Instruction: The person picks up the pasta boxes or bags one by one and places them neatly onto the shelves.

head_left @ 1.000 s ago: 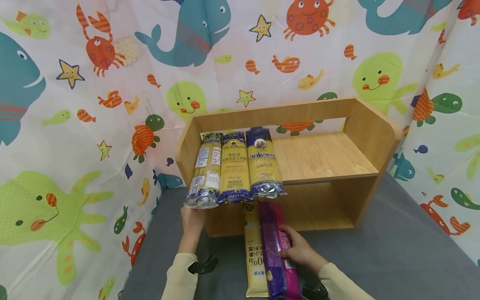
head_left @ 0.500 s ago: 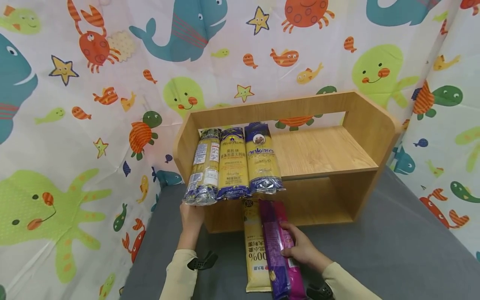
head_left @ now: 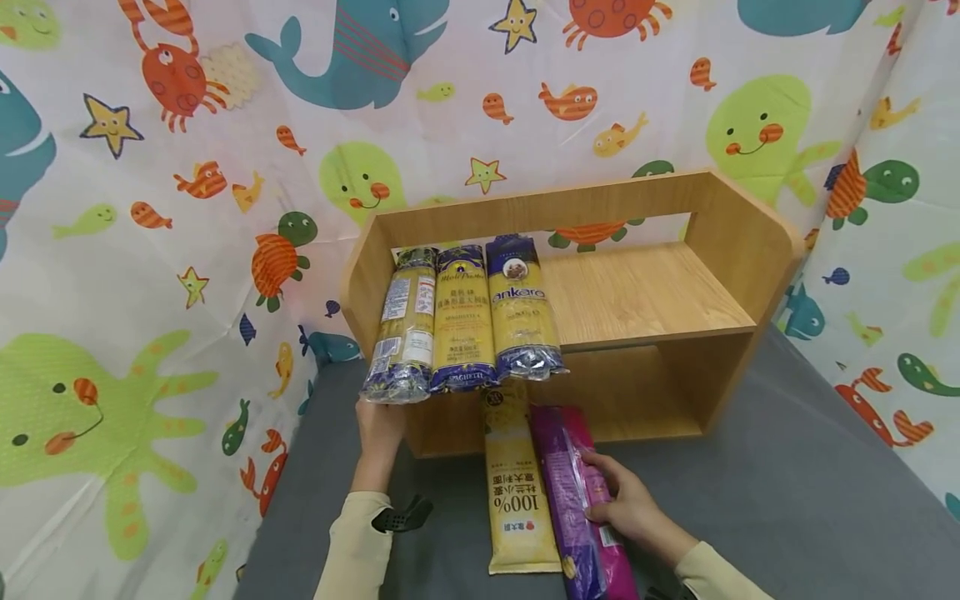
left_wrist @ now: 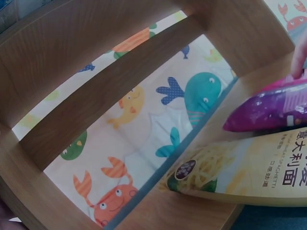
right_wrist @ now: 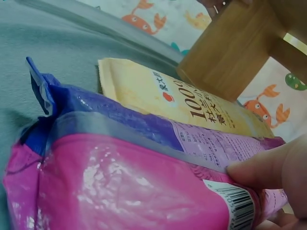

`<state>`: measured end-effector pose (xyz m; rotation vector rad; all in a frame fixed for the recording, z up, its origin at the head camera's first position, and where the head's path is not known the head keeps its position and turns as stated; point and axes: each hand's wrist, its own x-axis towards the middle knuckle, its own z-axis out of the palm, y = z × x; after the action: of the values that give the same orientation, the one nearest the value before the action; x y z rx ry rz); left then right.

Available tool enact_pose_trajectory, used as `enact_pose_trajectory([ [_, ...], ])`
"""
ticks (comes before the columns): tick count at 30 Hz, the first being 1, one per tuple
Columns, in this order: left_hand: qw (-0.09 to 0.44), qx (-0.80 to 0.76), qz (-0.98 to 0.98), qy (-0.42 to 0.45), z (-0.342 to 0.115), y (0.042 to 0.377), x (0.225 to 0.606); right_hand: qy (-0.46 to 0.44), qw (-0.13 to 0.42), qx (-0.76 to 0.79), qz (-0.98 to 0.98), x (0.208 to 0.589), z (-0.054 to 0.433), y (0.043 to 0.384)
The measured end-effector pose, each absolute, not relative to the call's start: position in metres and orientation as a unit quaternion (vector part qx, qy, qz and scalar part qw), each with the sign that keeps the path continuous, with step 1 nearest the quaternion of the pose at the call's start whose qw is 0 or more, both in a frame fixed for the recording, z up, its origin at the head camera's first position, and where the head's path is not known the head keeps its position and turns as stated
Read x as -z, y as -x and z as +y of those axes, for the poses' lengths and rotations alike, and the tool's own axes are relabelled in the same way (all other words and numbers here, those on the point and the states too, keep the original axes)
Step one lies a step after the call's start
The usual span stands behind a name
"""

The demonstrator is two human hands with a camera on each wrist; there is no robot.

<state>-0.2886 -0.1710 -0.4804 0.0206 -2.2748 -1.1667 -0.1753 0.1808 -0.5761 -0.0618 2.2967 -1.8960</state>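
My right hand (head_left: 633, 508) grips a pink and purple plastic pack (head_left: 577, 500), thumb on top near its barcode. The pack lies lengthwise, its far end at the front of the shelf's lower level. Close beside it on the left, a yellow spaghetti packet (head_left: 517, 492) lies partly inside that level. My left hand (head_left: 380, 429) holds the left side panel of the wooden shelf (head_left: 630, 292), below the overhanging packets; its fingers are partly hidden. In the right wrist view, this hand (right_wrist: 213, 5) shows at the panel's edge.
Three spaghetti packets lie side by side on the upper level: a clear one (head_left: 405, 333), a yellow and blue one (head_left: 462, 325) and an "ankara" one (head_left: 522, 312). Their ends jut past the front edge. A grey tabletop (head_left: 757, 492) meets a sea-animal print backdrop (head_left: 442, 167).
My right hand has shifted right with the pink and purple pack, uncovering more of the yellow packet. The left hand keeps its hold on the shelf. The head view has tilted slightly down.
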Motion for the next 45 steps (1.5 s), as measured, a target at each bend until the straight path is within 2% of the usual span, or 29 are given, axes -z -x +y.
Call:
enact_pose_trajectory([
  [7,0.278,0.431,-0.858,-0.014,-0.171,0.289,0.478,0.003,0.080,0.632,0.771,0.569,0.197,0.162],
  [15,0.279,0.434,-0.856,-0.018,-0.172,0.289,0.480,-0.003,0.106,0.650,0.753,0.558,0.231,0.142],
  [22,0.283,0.417,-0.864,-0.021,-0.170,0.286,0.483,0.062,0.132,0.679,0.720,0.538,0.268,0.119],
  [25,0.289,0.415,-0.863,-0.017,-0.171,0.287,0.482,0.067,0.142,0.677,0.719,0.523,0.282,0.115],
  [32,0.279,0.416,-0.865,-0.025,-0.171,0.288,0.480,-0.028,0.205,0.628,0.750,0.464,0.311,0.104],
  [35,0.277,0.415,-0.866,-0.027,-0.170,0.288,0.480,-0.029,0.221,0.639,0.737,0.440,0.321,0.100],
  [40,0.278,0.418,-0.865,-0.023,-0.170,0.288,0.480,0.012,0.221,0.656,0.721,0.405,0.328,0.096],
  [45,0.280,0.422,-0.862,-0.026,-0.171,0.288,0.481,0.011,0.206,0.640,0.740,0.374,0.323,0.103],
])
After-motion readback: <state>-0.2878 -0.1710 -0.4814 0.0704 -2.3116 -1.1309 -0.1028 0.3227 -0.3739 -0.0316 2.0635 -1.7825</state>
